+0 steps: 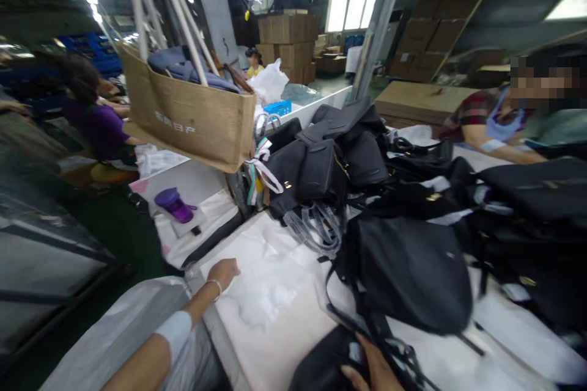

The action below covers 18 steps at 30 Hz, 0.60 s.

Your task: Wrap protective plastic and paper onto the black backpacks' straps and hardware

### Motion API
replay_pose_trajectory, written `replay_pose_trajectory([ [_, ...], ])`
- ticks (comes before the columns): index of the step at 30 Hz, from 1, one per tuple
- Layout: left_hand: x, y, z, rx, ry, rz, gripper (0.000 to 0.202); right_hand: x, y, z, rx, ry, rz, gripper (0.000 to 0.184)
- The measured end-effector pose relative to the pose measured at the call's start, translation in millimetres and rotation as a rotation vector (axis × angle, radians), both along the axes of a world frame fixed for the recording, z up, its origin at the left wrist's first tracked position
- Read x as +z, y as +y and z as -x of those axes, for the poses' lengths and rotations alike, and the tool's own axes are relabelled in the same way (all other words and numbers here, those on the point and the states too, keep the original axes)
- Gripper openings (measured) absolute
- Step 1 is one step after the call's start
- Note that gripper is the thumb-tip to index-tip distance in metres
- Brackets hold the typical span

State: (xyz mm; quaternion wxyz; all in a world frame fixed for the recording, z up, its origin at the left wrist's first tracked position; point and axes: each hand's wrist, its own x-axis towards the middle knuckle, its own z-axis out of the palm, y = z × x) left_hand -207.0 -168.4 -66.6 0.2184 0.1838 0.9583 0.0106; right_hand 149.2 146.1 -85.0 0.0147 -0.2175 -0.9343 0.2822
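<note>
My left hand (224,274) is closed at the left edge of a crumpled white sheet (270,284), thin like tissue or plastic, spread on the pale tabletop. A bracelet and a light sleeve band show on that arm. At the bottom edge of the view, my right hand (373,363) grips a black bag (321,360), its thumb and fingers apart around the bag's side. The lower part of this bag is cut off. Just beyond it lies a larger black backpack (413,269) with straps trailing toward my right hand.
Black bags (321,165) are heaped at the back and right, with plastic-wrapped handles (316,229) beside them. A tan tote (188,110) hangs above the table's left side. A purple cup (177,204) stands left. Co-workers sit left and right; cartons (288,36) are stacked behind.
</note>
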Motion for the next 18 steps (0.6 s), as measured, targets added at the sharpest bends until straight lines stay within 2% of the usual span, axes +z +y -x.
replay_pose_trajectory([
  [3, -0.6, -2.8, -2.5, -0.091, 0.010, 0.005, 0.023, 38.2, -5.7, 9.0, 0.049, 0.066, -0.149, 0.056],
  [5, -3.3, -3.1, -2.7, -0.145, 0.038, -0.002, 0.027, 60.9, -8.4, 23.1, -0.001, 0.080, -0.204, 0.047],
  [7, -3.4, -1.8, -4.5, -0.190, 0.084, -0.012, 0.031, 74.6, -6.7, 39.6, -0.039, 0.083, -0.223, 0.039],
  [9, 0.9, 0.7, -7.8, -0.225, 0.136, -0.023, 0.033, 77.8, -0.5, 55.7, -0.017, 0.087, -0.232, 0.037],
  [13, 13.2, 5.4, -12.5, -0.284, 0.255, -0.091, 0.038, 69.4, 19.8, 78.9, 0.022, 0.106, -0.326, 0.039],
  [16, 14.9, 3.2, -12.5, -0.255, 0.278, -0.147, 0.039, 75.0, 41.8, 82.1, -0.108, 0.182, -0.401, 0.022],
  [18, 10.6, -1.3, -12.6, -0.119, 0.218, -0.166, 0.039, 86.5, 63.0, 80.8, -0.265, 0.258, -0.451, 0.030],
])
